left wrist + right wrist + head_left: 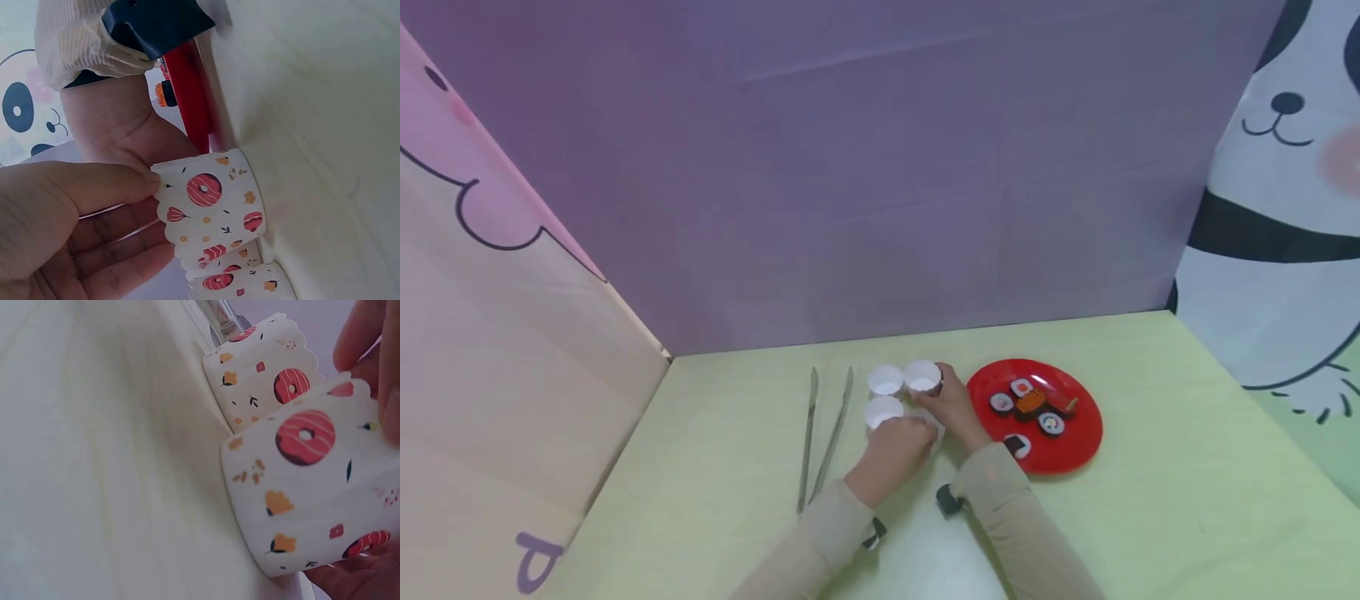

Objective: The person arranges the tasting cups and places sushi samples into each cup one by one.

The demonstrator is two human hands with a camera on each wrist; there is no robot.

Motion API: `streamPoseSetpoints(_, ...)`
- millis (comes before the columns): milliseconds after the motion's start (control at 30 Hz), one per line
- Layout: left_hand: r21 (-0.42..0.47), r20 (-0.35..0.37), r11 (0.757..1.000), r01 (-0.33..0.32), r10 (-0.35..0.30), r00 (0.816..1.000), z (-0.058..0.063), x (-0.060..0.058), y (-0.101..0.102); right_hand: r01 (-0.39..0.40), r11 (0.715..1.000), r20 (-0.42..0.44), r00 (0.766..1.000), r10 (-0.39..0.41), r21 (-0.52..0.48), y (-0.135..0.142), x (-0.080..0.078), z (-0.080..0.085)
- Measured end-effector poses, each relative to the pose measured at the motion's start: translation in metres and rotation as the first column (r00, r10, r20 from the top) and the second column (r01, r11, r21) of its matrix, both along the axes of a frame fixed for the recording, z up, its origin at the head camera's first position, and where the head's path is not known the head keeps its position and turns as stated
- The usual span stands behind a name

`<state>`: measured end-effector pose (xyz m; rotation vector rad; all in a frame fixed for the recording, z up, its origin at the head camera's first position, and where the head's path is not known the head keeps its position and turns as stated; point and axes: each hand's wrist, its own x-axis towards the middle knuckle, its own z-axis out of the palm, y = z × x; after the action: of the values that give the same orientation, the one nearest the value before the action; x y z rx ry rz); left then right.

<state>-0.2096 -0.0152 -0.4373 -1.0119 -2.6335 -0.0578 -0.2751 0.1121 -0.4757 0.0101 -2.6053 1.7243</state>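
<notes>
Cups (886, 381) stood grouped, four together, between the tongs (809, 433) and the plate (1071, 446). The left hand (891, 456) pinched the front-right cup (209, 215) by its rim; the right hand (956, 410) had thumb and fingers curled round the back-right cup (922, 377).

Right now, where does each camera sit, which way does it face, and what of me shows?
Head: on your head, facing forward and down at white round paper cups and a glossy round red plate; your left hand, right hand and beige cloth sleeves show.
Left wrist: on that wrist, facing rightward at the cups; left hand and right sleeve show.
Right wrist: on that wrist, facing leftward at two cups; fingers show.
Shared: head and left-wrist views both show cups and the plate.
</notes>
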Motion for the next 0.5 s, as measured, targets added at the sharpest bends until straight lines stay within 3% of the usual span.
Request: streamPoseSetpoints(500,0.070,-0.063,0.993,0.093,-0.089,0.994,-0.0057,-0.0076,-0.0037,0.007,1.000,-0.011,1.000,-0.007,0.021,0.0000,-0.0001,0.0001)
